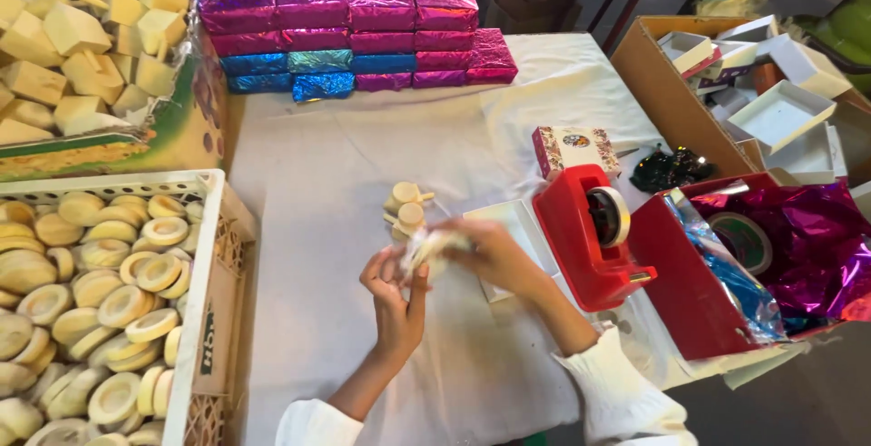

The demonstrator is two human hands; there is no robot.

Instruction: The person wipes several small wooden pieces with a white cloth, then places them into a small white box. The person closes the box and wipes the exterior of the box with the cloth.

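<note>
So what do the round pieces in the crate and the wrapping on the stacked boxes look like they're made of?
Round pieces: probably unfinished light wood, pale, matte, with turned recesses. Stacked boxes: wrapped in metallic foil, shiny and crinkled, in magenta, blue and teal. Crate: looks like white plastic, lattice-sided.

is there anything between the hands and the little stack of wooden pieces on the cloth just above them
Nothing visible. Both the left hand and right hand hold a blurred pale item, and only bare white cloth lies between them and the wooden pieces.
</note>
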